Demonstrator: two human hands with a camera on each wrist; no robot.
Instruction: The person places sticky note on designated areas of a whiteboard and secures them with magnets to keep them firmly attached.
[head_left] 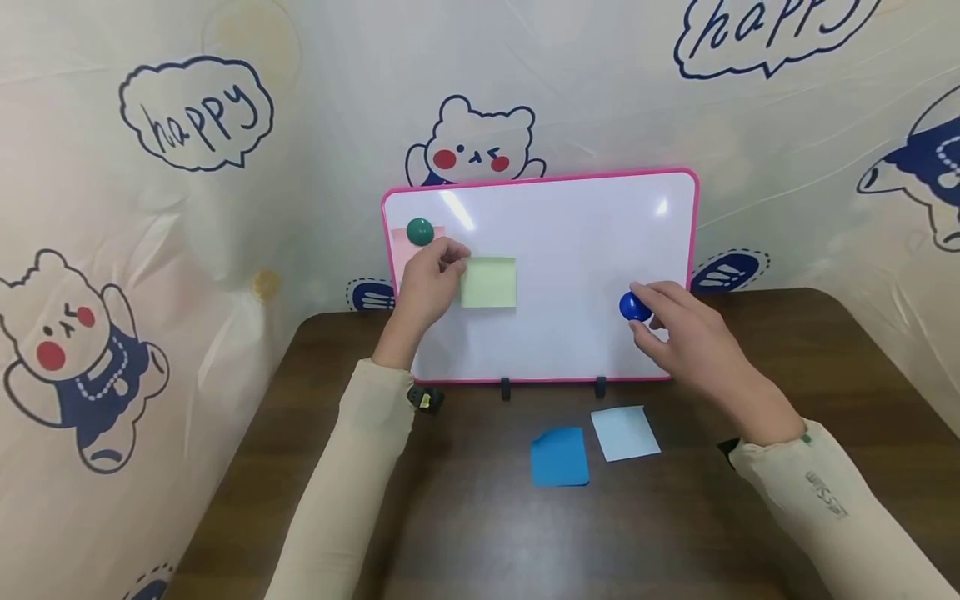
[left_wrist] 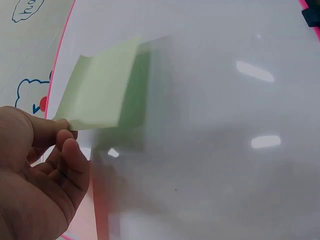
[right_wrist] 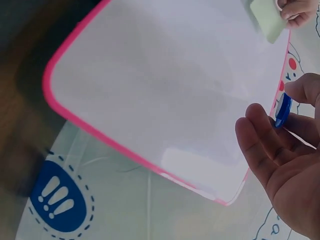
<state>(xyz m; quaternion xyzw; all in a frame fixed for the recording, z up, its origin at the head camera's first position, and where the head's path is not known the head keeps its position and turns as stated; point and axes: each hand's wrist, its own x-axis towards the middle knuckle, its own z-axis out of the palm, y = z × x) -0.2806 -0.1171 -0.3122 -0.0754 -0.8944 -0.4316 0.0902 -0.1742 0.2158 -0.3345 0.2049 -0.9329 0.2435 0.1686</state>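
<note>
My left hand pinches a light green sticky note by its upper left corner, in front of the whiteboard. In the left wrist view the green note stands off the board and casts a shadow on it. Between thumb and finger my right hand holds a round blue magnet before the board's right side. The right wrist view shows this magnet edge-on, apart from the board. A green magnet sits over a pink sticky note at the board's upper left, partly hidden by my left hand.
The pink-framed whiteboard stands on black feet on a dark wooden table. In front of it lie a blue sticky note and a pale blue one. A cartoon-printed curtain hangs behind and to the left.
</note>
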